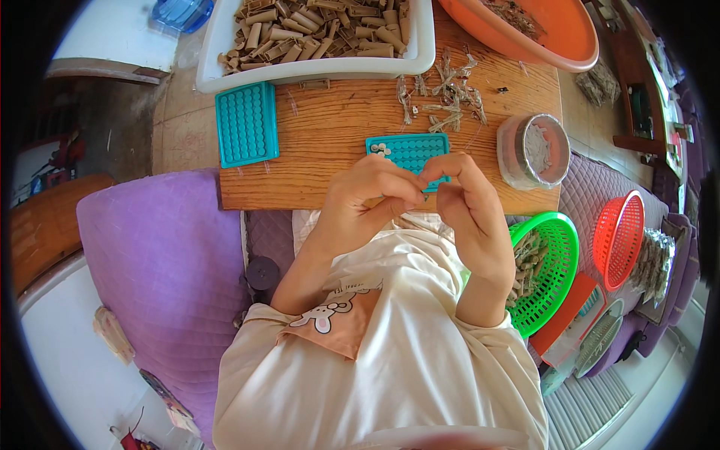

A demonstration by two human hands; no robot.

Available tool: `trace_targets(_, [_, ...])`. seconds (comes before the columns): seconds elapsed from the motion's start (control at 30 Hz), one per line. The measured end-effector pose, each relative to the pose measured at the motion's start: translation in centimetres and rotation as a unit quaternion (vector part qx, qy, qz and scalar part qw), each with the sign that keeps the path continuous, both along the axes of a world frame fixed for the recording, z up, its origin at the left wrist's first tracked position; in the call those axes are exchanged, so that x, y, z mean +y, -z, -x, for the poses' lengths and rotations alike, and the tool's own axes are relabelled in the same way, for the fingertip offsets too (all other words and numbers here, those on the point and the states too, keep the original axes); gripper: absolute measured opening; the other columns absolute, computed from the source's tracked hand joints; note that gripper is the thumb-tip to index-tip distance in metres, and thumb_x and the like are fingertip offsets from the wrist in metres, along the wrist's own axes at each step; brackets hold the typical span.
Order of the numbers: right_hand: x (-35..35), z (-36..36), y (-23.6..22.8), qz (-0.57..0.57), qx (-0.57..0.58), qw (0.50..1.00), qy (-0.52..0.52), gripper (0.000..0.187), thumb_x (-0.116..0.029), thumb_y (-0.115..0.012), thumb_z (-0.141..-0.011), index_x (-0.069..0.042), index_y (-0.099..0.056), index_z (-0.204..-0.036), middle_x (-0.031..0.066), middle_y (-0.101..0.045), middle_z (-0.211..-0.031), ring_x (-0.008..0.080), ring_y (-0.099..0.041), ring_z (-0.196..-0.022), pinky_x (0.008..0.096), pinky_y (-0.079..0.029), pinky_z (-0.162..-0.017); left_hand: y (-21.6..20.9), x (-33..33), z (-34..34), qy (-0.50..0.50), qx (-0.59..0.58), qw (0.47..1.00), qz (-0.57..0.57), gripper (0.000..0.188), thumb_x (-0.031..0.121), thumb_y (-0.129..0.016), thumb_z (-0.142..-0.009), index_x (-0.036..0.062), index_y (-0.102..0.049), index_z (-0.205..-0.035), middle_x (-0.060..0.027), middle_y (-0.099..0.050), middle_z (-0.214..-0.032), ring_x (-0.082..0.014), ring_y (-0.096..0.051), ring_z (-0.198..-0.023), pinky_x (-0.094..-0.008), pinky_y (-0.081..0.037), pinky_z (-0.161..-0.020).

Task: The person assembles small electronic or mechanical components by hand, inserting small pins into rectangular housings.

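My left hand and my right hand meet at the fingertips over the near edge of the wooden table. Both are closed in a pinch. Whatever lies between the fingers is too small to make out. Just beyond them is a teal tray with rows of round hollows, partly covered by my fingers. A few small pale round pieces sit at its far left corner. To the left, a second teal tray of the same kind rests on the table.
A white bin of tan plastic pieces stands at the back, an orange basin to its right. Bundles of thin strands lie on the wood near a clear tub. Green and red baskets are at my right.
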State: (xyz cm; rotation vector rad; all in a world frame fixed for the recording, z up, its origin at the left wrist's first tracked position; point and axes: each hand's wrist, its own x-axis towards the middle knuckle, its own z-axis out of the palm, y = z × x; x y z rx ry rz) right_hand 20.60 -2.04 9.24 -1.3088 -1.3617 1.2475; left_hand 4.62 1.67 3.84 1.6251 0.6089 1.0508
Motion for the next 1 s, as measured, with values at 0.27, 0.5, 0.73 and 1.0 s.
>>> trace_targets(0.27, [0.5, -0.3, 0.6, -0.095, -0.072, 0.991, -0.057, 0.023, -0.002, -0.061, -0.07, -0.003, -0.06, -0.093, 0.0084, -0.057, -0.073, 0.0148, -0.05, -0.055, 0.0254, -0.04, -0.051, -1.0, -0.3, 0.5, -0.081, 0.028, 0.989, -0.121, 0.023, -0.004, -0.066, -0.06, 0.0139, -0.064, -0.074, -0.0017, -0.048, -0.096, -0.0128, -0.047, -0.073, -0.0238, -0.04, -0.062])
trace_targets(0.5, [-0.1, -0.1, 0.0, 0.013, -0.086, 0.996, -0.022, 0.027, -0.004, -0.068, -0.062, -0.004, -0.063, -0.089, 0.0082, -0.057, -0.064, 0.0112, -0.046, -0.047, 0.0234, -0.037, -0.045, -1.1, -0.4, 0.3, -0.088, 0.031, 0.991, -0.095, 0.021, -0.001, -0.068, -0.06, 0.0142, -0.064, -0.074, -0.0008, -0.049, -0.094, -0.0127, -0.046, -0.071, -0.0239, -0.04, -0.059])
trace_targets(0.73, [0.0, 0.0, 0.2, 0.031, -0.101, 0.993, 0.045, 0.025, -0.003, -0.069, -0.062, -0.004, -0.064, -0.087, 0.0056, -0.058, -0.065, 0.0079, -0.042, -0.047, 0.0215, -0.035, -0.043, -1.4, 0.4, -0.2, -0.081, 0.067, 0.977, -0.183, 0.019, 0.001, -0.067, -0.062, 0.0115, -0.062, -0.077, -0.0006, -0.055, -0.081, -0.016, -0.051, -0.069, -0.0262, -0.042, -0.056])
trace_targets(1.0, [0.1, -0.9, 1.6, 0.029, -0.08, 0.988, 0.132, 0.024, 0.002, -0.067, -0.063, -0.002, -0.062, -0.086, 0.0021, -0.057, -0.066, 0.0044, -0.038, -0.049, 0.0187, -0.032, -0.044, -3.3, 2.8, -1.2, -0.051, 0.136, 0.982, -0.124, 0.03, -0.003, -0.068, -0.056, 0.0082, -0.061, -0.083, -0.0037, -0.058, -0.086, -0.0174, -0.056, -0.068, -0.0258, -0.046, -0.057])
